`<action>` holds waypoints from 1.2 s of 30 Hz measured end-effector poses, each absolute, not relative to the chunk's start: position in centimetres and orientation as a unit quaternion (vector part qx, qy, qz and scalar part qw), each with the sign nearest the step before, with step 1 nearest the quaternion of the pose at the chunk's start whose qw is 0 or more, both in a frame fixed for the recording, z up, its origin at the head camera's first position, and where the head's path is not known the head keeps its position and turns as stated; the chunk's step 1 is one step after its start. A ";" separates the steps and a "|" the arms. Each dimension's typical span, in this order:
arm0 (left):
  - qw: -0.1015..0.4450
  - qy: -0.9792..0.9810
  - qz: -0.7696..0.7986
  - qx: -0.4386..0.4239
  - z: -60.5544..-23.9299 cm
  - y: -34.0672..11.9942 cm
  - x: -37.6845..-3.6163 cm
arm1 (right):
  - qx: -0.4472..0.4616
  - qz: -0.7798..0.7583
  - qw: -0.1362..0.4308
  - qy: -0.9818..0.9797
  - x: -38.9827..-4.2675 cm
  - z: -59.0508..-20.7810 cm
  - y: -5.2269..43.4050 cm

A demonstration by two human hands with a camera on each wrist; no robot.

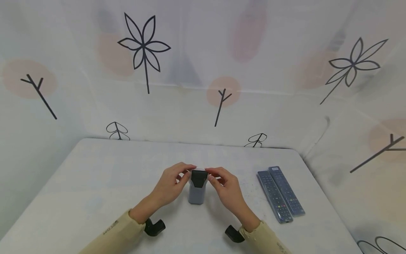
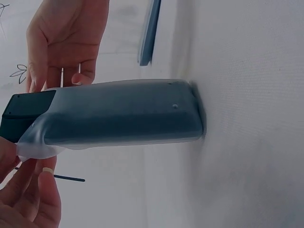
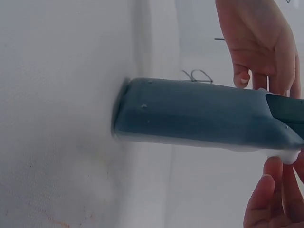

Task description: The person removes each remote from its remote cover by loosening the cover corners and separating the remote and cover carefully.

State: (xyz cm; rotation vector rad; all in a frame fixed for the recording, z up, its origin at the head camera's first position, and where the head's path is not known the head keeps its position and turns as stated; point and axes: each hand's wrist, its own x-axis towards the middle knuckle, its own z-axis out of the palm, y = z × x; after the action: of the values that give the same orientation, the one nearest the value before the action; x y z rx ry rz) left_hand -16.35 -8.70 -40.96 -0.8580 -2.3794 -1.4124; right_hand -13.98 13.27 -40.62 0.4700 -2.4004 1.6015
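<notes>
A dark remote control (image 1: 199,178) stands on end on the table, its lower part inside a translucent cover (image 1: 196,196). The bare top of the remote sticks out above the cover's mouth. My left hand (image 1: 168,183) pinches the cover's upper edge on the left side. On the right side, my right hand (image 1: 229,188) pinches the same edge with thumb and fingers. In the left wrist view the loose rim of the cover (image 2: 118,114) bulges out beside the left fingers (image 2: 47,190). The right wrist view has the right fingers (image 3: 262,192) at the rim.
Two remote controls in clear covers lie side by side on the right of the table, a nearer one (image 1: 275,197) and a farther one (image 1: 286,192). Black devices (image 1: 154,228) sit at both wrists. A patterned cloth wall (image 1: 184,113) rises behind the white table (image 1: 104,180).
</notes>
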 end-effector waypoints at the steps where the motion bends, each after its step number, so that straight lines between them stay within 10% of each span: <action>1: 0.118 -0.817 -0.484 -0.290 -40.9 -8.7 -16.3 | 0.157 0.547 0.105 -0.815 -14.0 -40.6 13.3; 36: 0.045 -0.786 -0.560 -0.257 -41.2 -9.3 -16.0 | 0.127 0.562 0.098 -0.811 -14.0 -40.9 13.3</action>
State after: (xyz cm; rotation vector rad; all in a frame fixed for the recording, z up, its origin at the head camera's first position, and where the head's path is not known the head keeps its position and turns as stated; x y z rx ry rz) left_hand -16.04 -9.32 -41.24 -0.7857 -2.4012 -1.7117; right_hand -14.03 13.28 -40.93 0.3746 -2.4014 1.6646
